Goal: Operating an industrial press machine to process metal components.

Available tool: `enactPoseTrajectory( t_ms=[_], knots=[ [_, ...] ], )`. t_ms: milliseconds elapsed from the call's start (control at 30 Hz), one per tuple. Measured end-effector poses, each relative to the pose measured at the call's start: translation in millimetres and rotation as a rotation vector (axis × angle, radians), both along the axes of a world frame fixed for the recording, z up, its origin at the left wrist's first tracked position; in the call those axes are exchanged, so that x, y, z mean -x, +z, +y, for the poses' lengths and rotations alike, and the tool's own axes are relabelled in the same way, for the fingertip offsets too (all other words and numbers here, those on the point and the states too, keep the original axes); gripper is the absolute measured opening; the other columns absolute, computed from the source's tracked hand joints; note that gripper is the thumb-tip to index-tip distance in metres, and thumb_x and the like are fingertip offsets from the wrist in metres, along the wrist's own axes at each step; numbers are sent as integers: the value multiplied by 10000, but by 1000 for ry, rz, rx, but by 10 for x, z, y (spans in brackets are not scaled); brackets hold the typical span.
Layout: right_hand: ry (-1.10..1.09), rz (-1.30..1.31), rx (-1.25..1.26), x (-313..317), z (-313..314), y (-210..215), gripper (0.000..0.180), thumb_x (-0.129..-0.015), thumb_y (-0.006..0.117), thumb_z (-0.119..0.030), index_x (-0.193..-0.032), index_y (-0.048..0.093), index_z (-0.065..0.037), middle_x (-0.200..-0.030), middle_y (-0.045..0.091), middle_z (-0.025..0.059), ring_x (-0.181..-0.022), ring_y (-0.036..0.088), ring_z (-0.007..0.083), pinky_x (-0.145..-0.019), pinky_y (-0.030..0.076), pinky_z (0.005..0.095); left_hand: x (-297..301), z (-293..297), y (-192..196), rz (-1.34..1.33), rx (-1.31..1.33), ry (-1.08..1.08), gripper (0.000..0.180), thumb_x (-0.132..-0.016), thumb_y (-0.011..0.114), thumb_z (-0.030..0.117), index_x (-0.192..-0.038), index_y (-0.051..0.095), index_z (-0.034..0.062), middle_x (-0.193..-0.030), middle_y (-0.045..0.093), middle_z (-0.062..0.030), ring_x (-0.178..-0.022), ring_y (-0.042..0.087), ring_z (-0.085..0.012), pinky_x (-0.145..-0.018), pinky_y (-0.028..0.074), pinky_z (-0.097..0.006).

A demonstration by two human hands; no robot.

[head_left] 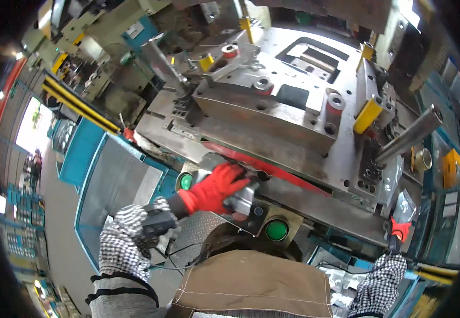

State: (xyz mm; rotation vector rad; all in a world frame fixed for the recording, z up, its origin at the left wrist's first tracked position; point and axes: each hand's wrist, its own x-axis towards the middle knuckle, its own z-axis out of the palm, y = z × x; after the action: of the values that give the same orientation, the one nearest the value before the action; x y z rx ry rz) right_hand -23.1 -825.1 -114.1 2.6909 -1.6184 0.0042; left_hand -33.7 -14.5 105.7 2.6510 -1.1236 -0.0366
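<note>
My left hand (217, 188), in a red and black glove, is at the press's front edge with its fingers curled over a bent grey sheet-metal part (242, 200). The palm hides part of the piece. Right beside this hand are a green push button (186, 182) and a second green button (276, 230). My right hand (399, 230), also in a red glove, is far out at the right end of the press bed. Its fingers look closed next to a shiny silver piece (406, 206), but its grip is too small to make out.
A large steel die (267, 117) with upright guide posts (413, 132) fills the space ahead. A red strip (272, 168) runs along its front. At left stands a blue-framed bin (95, 199); silver parts (341, 281) lie at the lower right. A cable (174, 265) hangs near my left arm.
</note>
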Motion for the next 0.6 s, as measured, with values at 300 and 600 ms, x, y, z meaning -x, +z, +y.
enactPoseTrajectory(
  t_ms=[300,600],
  knots=[
    [68,-104,80,165,-353,-123,1355,-617,918,-708,-1625,313,-34,-1553,510,273,-1403,532,444,-1133,471,538,-259,-92,-932,-71,-217,108,1166,-516,904,412,-1551,472,97,-1518,458,-318,-1424,441,-500,-1191,324,-659],
    [57,-183,-30,200,-52,25,1326,-612,947,-655,-1617,353,-28,-1567,500,269,-1430,513,407,-1181,435,507,-183,188,-964,-2,-243,166,1197,-548,944,493,-1584,444,164,-1552,464,-238,-1446,434,-428,-1175,337,-634]
  ],
)
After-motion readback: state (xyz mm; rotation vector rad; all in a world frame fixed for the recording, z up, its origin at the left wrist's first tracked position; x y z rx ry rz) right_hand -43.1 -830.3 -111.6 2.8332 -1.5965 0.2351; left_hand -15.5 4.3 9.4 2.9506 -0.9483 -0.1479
